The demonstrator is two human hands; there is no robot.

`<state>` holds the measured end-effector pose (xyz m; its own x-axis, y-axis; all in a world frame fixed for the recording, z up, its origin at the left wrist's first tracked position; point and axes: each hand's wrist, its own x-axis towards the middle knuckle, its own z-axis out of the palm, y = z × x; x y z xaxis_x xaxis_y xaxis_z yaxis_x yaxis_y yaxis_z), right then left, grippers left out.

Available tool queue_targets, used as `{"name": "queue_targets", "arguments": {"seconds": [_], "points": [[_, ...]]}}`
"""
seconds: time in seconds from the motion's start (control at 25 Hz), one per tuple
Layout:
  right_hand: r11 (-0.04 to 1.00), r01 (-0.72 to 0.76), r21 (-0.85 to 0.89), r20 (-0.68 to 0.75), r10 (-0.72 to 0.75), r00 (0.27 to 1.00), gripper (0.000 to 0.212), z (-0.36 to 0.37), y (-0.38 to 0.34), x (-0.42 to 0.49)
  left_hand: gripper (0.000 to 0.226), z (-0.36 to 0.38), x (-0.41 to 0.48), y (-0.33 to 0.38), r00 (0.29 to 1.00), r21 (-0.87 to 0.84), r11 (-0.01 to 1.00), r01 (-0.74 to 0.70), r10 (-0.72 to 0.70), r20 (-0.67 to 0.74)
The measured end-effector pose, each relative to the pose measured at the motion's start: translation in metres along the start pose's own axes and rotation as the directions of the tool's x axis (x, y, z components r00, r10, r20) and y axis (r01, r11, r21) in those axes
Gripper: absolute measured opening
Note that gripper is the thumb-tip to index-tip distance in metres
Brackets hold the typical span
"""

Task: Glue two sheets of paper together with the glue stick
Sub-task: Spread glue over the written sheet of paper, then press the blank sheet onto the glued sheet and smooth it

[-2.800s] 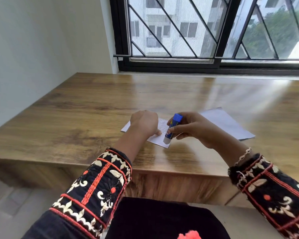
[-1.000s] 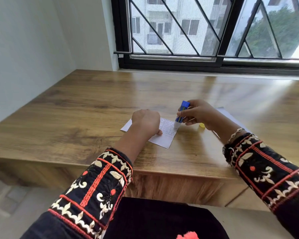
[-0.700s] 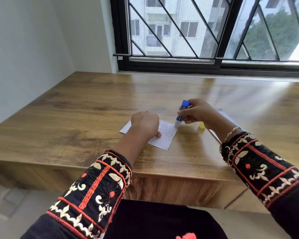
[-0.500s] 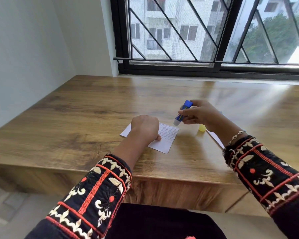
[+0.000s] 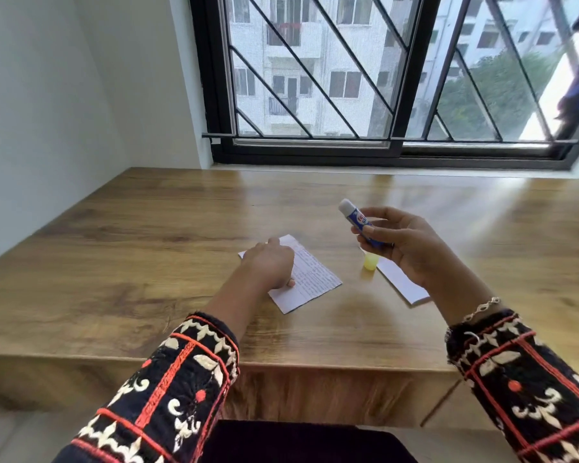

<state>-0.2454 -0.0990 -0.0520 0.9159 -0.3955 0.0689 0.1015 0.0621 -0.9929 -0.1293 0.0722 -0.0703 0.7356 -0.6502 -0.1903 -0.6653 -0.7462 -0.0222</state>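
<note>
Now the right hand (image 5: 401,245), right of centre, holds the glue stick (image 5: 360,225) between thumb and curled fingers. It is lifted clear of the counter (image 5: 147,262), its pale tip pointing toward the upper left. Half a second ago that tip pointed down, just beside the far right corner of the written sheet (image 5: 315,279); it has since been raised and turned over. The left hand (image 5: 271,265), at centre frame, still rests on the left part of that sheet, pressing it flat with loosely bent fingers and gripping nothing. The sheet lies where it was. A yellow cap (image 5: 370,262) stands on the counter between the two hands, just below the stick. A second sheet (image 5: 401,282) lies partly hidden under the right hand. Lifting the stick suggests the gluing stroke is finished, though whether glue covers the paper cannot be seen. Likely next: cap the stick, or bring the second sheet onto the first. A barred window (image 5: 315,78) fills the top of the frame.
</note>
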Motion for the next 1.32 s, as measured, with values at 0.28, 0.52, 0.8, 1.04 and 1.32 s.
{"name": "queue_targets", "arguments": {"seconds": [0.28,0.52,0.8,1.04,1.32], "points": [[0.981,0.095,-0.17,-0.176,-0.125,0.976,0.028,-0.038,0.0,-0.023,0.045,-0.004,0.011,0.004,0.997,0.032,0.997,-0.068,0.066,0.049],[0.963,0.051,-0.264,-0.415,-0.161,0.895,0.037,-0.089,0.007,-0.035,0.046,-0.005,0.015,0.003,0.997,0.055,0.996,-0.067,0.064,0.051],[0.973,-0.032,-0.227,-0.538,-0.098,0.837,0.04,-0.115,0.023,-0.038,0.047,-0.005,0.017,0.002,0.996,0.052,0.996,-0.07,0.068,0.051],[0.975,-0.061,-0.214,-0.559,-0.071,0.826,0.04,-0.121,0.027,-0.036,0.047,-0.005,0.018,0.0,0.997,0.014,0.997,-0.071,0.07,0.042],[0.88,0.01,-0.475,-0.611,-0.338,0.715,0.046,-0.127,0.013,-0.049,0.047,-0.003,0.02,-0.002,0.996,-0.008,0.997,-0.075,0.075,0.047]]}}
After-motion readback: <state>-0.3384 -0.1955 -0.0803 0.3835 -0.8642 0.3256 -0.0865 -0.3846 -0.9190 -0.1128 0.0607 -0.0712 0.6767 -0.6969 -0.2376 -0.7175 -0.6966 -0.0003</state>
